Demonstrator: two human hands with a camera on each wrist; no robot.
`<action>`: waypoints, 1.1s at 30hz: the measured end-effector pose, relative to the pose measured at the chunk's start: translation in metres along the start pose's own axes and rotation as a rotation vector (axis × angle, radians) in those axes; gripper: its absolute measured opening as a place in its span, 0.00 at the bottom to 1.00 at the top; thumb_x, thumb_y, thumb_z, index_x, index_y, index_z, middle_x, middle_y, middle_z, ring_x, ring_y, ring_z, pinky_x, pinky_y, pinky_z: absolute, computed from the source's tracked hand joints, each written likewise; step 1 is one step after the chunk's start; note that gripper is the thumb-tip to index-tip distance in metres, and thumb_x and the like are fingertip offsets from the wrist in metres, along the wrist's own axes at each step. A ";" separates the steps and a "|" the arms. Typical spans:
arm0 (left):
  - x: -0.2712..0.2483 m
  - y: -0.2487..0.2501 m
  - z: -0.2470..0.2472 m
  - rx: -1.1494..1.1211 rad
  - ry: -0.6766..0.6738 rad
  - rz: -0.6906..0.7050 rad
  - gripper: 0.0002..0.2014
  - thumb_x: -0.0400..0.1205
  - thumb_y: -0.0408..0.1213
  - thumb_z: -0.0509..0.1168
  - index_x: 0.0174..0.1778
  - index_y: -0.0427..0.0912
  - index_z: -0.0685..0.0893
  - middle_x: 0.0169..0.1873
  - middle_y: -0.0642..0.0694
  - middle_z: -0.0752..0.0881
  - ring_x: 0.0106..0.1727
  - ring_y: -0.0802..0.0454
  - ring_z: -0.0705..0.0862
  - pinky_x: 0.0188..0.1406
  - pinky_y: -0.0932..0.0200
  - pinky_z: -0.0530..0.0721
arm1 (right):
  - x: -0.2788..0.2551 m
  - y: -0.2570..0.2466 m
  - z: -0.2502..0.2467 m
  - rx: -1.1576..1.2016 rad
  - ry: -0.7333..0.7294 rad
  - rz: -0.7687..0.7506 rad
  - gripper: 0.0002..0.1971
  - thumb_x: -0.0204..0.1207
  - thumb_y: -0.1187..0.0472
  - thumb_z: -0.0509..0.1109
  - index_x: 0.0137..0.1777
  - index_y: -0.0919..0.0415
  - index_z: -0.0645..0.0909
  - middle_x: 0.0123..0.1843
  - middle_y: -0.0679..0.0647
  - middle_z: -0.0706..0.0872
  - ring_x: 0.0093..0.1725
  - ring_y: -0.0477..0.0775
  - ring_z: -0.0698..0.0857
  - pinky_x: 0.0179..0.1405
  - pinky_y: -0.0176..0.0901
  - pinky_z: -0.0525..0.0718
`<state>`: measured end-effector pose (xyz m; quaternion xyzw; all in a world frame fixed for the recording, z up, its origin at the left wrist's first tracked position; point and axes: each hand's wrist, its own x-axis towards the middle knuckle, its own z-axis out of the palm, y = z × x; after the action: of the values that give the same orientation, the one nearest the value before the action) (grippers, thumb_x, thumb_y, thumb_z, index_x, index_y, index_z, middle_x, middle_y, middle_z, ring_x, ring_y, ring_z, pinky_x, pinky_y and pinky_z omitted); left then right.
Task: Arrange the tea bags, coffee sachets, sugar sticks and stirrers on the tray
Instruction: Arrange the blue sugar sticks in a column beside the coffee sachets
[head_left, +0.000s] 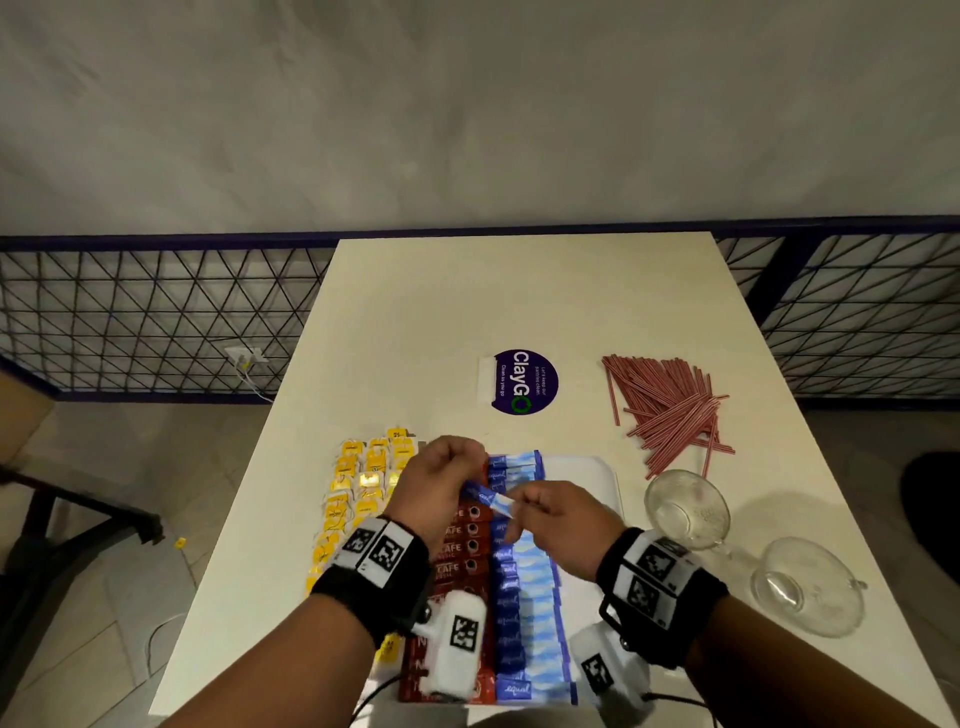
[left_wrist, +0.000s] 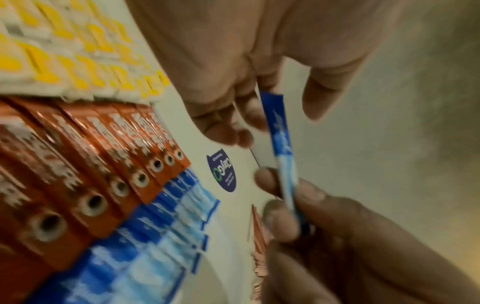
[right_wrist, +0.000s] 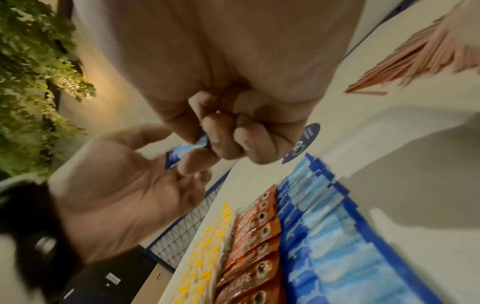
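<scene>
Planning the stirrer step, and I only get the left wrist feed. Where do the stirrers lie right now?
Observer: The stirrers lie in a loose pile on the table, beyond the far right corner of the tray; none are on it.
Operator: Any room left on the tray?
Observer: Yes, there is a bare white strip to the right of the blue sugar sticks.
Operator: Anything in the way on that side?
Observer: Two glass bowls stand on the table just right of the tray.
</scene>
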<state>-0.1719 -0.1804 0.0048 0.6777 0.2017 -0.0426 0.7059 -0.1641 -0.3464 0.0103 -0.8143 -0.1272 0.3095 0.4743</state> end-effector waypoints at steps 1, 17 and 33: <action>-0.001 -0.005 -0.005 0.061 -0.061 0.002 0.07 0.81 0.26 0.66 0.40 0.40 0.86 0.30 0.46 0.84 0.36 0.48 0.80 0.42 0.53 0.78 | 0.001 0.004 -0.004 0.009 0.006 -0.002 0.14 0.85 0.57 0.61 0.37 0.52 0.81 0.30 0.43 0.87 0.24 0.47 0.72 0.29 0.37 0.72; -0.002 -0.031 -0.008 0.360 -0.125 -0.065 0.08 0.81 0.27 0.68 0.39 0.43 0.86 0.28 0.46 0.85 0.31 0.48 0.83 0.41 0.45 0.87 | 0.004 0.035 -0.014 0.501 0.331 0.202 0.08 0.80 0.68 0.67 0.39 0.63 0.81 0.32 0.55 0.86 0.20 0.49 0.66 0.20 0.36 0.66; 0.007 -0.043 -0.044 0.513 -0.005 -0.170 0.07 0.84 0.32 0.64 0.41 0.42 0.83 0.30 0.47 0.85 0.28 0.52 0.81 0.31 0.57 0.82 | 0.020 0.086 -0.001 0.339 0.323 0.421 0.09 0.77 0.70 0.67 0.38 0.59 0.82 0.38 0.56 0.89 0.14 0.35 0.73 0.20 0.28 0.67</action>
<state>-0.1895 -0.1397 -0.0383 0.8147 0.2390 -0.1532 0.5056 -0.1552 -0.3815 -0.0707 -0.7707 0.1746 0.2844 0.5428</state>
